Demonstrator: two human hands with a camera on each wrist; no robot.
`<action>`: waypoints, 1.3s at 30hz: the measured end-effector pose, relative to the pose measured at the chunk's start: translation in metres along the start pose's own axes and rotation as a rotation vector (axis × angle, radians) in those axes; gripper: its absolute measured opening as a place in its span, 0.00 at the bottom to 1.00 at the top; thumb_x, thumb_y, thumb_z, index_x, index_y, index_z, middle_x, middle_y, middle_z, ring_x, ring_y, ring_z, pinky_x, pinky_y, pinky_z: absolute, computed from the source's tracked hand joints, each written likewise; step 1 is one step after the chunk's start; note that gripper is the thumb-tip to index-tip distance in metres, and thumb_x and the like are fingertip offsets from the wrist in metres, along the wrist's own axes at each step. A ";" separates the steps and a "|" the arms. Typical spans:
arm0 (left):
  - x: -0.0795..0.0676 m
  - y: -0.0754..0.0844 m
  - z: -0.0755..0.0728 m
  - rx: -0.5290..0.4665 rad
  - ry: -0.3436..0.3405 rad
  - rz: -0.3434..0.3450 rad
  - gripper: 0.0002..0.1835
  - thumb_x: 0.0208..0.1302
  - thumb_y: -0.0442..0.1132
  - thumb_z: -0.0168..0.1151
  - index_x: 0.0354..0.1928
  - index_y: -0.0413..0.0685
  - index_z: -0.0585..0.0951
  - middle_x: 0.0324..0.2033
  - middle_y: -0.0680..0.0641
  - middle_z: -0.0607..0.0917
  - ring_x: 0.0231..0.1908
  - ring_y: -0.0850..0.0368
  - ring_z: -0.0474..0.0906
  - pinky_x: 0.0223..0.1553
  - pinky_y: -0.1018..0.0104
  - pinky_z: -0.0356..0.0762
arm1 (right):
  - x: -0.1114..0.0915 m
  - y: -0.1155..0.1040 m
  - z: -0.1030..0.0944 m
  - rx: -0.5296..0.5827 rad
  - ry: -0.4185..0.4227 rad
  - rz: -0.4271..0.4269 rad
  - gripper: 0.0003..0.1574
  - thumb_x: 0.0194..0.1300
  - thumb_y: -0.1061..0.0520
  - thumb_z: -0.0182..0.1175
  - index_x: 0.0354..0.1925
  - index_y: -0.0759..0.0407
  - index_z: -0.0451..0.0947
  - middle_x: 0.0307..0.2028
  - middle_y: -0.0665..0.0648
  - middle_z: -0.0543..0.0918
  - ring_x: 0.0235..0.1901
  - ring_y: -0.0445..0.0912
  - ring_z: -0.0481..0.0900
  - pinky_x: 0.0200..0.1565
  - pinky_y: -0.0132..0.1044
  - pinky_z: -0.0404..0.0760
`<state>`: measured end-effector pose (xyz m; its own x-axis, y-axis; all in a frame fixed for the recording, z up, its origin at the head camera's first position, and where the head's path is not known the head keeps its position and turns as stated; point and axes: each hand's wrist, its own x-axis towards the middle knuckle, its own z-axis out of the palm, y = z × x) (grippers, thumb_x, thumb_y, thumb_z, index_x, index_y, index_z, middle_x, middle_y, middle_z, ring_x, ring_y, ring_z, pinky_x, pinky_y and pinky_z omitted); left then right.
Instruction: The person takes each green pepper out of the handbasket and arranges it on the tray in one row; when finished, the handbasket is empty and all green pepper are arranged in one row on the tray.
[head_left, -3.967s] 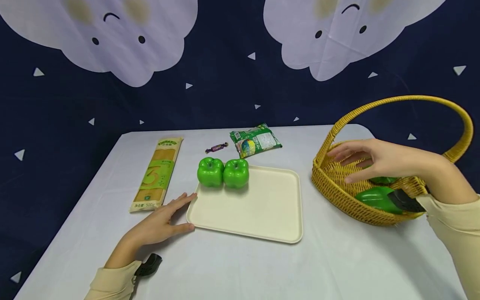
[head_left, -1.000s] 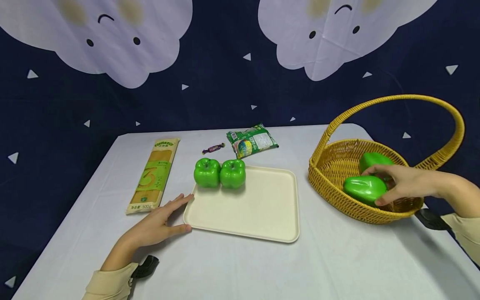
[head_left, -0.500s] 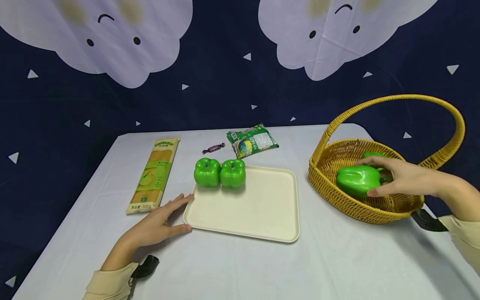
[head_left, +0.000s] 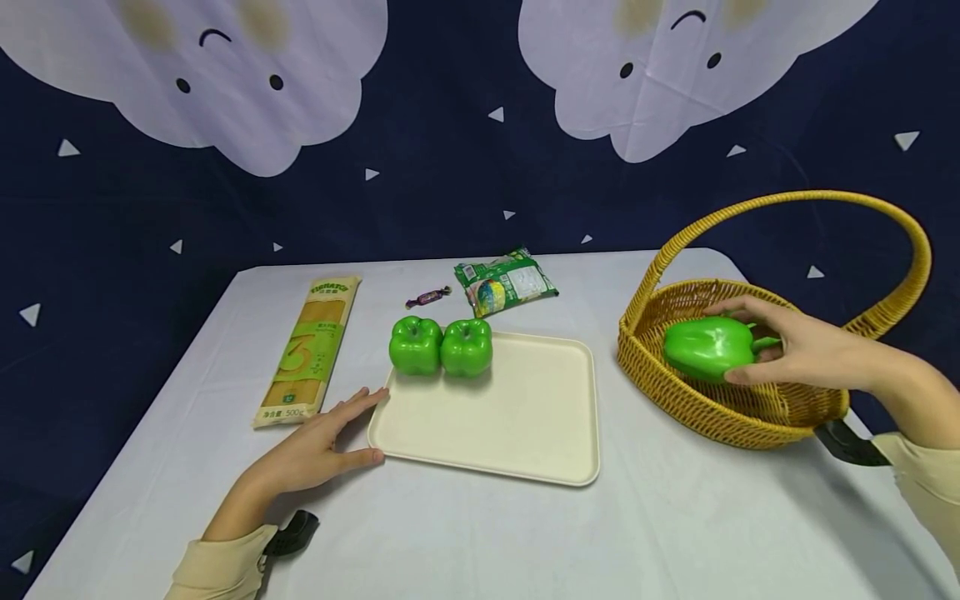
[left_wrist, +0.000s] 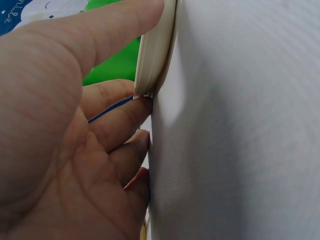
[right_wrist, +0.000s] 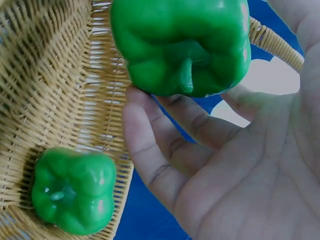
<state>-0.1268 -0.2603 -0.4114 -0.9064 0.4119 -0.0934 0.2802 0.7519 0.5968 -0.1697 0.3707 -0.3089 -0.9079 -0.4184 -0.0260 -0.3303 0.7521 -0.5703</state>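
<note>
Just now a green pepper (head_left: 705, 348), clasped by the right hand (head_left: 806, 348), is being raised higher over the floor of the basket (head_left: 697, 410), apparently freed; left of the basket, a tray (head_left: 517, 425) is being touched by the left hand (head_left: 311, 450), fingers apart.

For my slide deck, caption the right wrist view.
Right hand holds one green pepper; second pepper lies in wicker basket.

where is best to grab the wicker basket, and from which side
Judging by shape, the wicker basket is probably best gripped at the top of its handle, from above: that slim arch curves high over the basket, with nothing touching its top. The right hand and the green pepper it holds are lower down.
</note>
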 end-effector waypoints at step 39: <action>0.000 0.002 0.000 0.002 -0.021 -0.037 0.48 0.67 0.67 0.70 0.84 0.65 0.63 0.83 0.31 0.58 0.81 0.21 0.53 0.77 0.21 0.53 | 0.041 -0.076 0.026 0.025 0.054 -0.109 0.44 0.60 0.52 0.79 0.71 0.41 0.73 0.56 0.47 0.84 0.53 0.36 0.80 0.45 0.32 0.83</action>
<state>-0.1266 -0.2585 -0.4101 -0.9095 0.3941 -0.1321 0.2471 0.7681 0.5907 -0.1750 0.2829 -0.2876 -0.8796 -0.4686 0.0815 -0.4222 0.6903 -0.5875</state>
